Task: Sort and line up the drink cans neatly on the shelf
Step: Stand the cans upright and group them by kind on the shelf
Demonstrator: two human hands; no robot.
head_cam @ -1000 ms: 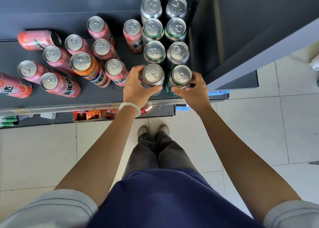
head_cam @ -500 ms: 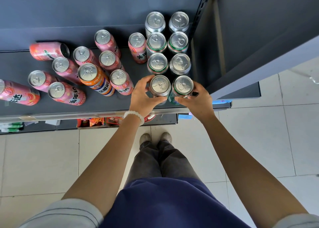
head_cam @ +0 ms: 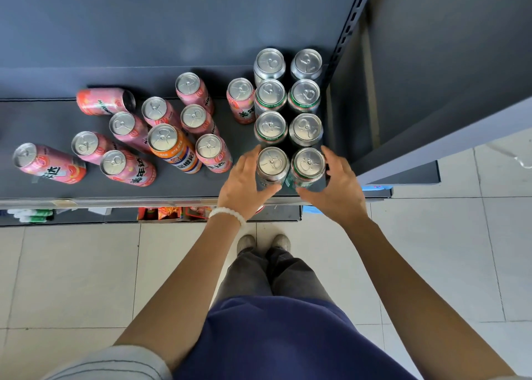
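Two columns of upright silver and green cans stand at the right end of the dark shelf (head_cam: 57, 120). My left hand (head_cam: 244, 184) curls round the front silver can (head_cam: 272, 163), thumb at its near side. My right hand (head_cam: 336, 187) curls round the front green can (head_cam: 308, 165) beside it. The two cans touch each other and stand in line with the columns behind. To the left is a loose cluster of pink cans (head_cam: 198, 120) with one orange can (head_cam: 172, 149) among them. One pink can (head_cam: 100, 102) lies on its side at the back left.
The shelf's right upright and side panel (head_cam: 354, 34) stand close beside the right column. A single pink can (head_cam: 240, 100) stands against the left column. A lower shelf with snack packets (head_cam: 169, 212) shows under the front edge. My feet are on the tiled floor (head_cam: 72, 264).
Both hands stay round the two front cans. The view has shifted, so the shelf sits lower in the frame. No can has visibly left its place.
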